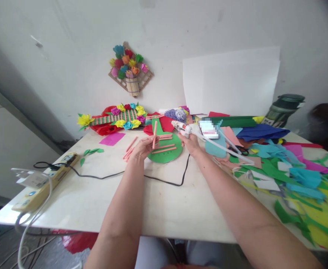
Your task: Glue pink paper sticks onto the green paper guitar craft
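My left hand (143, 148) pinches a pink stick (154, 133) and holds it upright over a green paper shape (165, 154). Three more pink sticks (166, 144) lie across that green shape. My right hand (191, 142) grips a white glue gun (184, 127), its nozzle pointing left toward the held stick. The gun's black cord (164, 181) runs across the white table (164, 209) to a power strip (47, 175) on the left. Loose pink sticks (129, 150) lie just left of my left hand.
Coloured paper scraps (292, 172) and scissors (238, 150) cover the right side. A paper-flower guitar (116, 118), yarn (175, 114) and a pink sheet (112, 138) sit at the back. White sheets (231, 84) lean on the wall; a flower craft (130, 69) hangs there. A dark-green bottle (284, 110) stands far right.
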Demonstrator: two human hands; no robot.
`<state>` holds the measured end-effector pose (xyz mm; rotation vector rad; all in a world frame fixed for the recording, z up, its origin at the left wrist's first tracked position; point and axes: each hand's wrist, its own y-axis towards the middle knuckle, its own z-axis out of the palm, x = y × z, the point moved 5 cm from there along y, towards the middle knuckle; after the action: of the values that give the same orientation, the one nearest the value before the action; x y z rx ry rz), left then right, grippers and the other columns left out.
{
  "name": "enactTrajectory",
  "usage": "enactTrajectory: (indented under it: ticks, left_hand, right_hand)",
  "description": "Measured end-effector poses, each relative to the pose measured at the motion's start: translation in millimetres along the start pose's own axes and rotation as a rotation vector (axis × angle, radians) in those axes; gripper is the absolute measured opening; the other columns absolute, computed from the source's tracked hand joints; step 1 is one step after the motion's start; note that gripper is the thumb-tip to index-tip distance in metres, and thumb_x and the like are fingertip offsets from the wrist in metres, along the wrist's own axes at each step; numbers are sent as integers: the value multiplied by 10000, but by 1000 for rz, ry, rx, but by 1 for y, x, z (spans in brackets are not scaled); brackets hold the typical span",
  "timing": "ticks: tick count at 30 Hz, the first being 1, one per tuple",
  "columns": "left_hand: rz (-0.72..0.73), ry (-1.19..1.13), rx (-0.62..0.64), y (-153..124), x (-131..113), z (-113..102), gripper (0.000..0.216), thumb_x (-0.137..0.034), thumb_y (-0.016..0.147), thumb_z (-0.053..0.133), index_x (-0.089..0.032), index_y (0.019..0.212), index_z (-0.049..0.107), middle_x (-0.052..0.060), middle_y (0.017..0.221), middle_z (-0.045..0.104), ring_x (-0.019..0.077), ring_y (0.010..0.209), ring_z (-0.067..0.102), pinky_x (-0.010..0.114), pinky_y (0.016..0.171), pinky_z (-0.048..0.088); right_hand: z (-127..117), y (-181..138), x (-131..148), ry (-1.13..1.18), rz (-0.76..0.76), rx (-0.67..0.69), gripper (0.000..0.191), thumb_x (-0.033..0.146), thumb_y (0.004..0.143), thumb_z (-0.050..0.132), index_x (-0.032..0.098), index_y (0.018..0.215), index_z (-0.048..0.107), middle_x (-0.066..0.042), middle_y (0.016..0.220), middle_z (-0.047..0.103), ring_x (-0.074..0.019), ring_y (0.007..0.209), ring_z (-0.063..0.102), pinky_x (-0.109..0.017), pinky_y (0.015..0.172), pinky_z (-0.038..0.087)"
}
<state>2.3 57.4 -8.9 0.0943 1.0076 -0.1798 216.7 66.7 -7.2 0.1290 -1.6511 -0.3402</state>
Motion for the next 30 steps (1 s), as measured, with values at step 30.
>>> enactTrajectory:
  ticks: [30]
  left_hand:
    - [7,107,28,0,-2,2,78,-143,674,645,-96,726,680,0,561,578,57,458,465,164,431,391]
  right_hand:
    - [23,-20,21,-4,36,351,432,555,597,667,140,671,575,17,488,551,-63,305,402,-207,313,321]
